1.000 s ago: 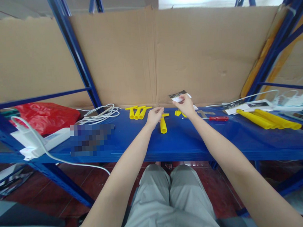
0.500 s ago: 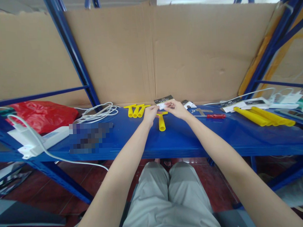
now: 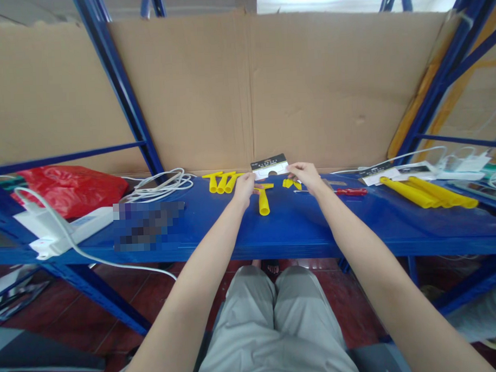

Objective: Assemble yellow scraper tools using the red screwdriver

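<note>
L hand [image 3: 243, 189] & R hand [image 3: 306, 174] pinch printed card [image 3: 268, 166] at opp. ends, nr bench's [image 3: 298, 230] back edge, approx. mid. Card's up; yellow T-piece [image 3: 264, 203] below and 3 other T-pieces [image 3: 222, 184] lie uncarded. Can't tell if L fingers touch T-piece; print illegible; yellow bits [image 3: 287, 183] part hidden by R hand.
</note>
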`<state>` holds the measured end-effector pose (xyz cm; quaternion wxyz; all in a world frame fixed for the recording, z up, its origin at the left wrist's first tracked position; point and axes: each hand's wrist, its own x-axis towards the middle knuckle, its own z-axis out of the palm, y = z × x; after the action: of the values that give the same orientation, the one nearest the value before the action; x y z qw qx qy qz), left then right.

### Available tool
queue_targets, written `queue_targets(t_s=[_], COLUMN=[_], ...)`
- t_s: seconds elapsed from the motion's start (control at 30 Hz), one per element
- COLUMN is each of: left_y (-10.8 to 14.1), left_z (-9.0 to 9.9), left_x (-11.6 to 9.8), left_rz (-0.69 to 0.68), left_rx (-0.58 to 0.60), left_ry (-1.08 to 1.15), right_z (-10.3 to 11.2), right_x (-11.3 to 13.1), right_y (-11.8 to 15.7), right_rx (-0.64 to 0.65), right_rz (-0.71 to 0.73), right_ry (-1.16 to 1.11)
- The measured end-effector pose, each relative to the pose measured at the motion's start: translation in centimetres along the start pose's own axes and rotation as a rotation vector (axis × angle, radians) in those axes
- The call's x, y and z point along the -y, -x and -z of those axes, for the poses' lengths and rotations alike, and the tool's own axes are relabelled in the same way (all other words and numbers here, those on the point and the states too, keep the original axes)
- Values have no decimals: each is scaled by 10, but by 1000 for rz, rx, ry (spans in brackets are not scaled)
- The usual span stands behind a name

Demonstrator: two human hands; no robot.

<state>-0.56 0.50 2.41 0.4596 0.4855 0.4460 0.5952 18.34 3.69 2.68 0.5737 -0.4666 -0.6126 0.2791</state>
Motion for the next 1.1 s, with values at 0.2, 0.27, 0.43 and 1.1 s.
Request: queue_targets(t_s=[0.2, 0.27, 0.43, 1.1], left_y=[-1, -4, -6, -8], left_z=[1, 2, 7, 3], left_x=[3, 7, 17, 26], left_rz=[1, -23, -155, -17], left_rx=[-5, -29, -130, 54], left_ry=[-61, -151, -666, -674], right_z=[-2, -2, 0, 6], right_x=[2, 2, 1, -3], right_y=[2, 1, -5, -13], right_rx=[-4, 4, -96, -215], right_rz=[109, 82, -15, -141], right_ry=[-20, -83, -226, -382])
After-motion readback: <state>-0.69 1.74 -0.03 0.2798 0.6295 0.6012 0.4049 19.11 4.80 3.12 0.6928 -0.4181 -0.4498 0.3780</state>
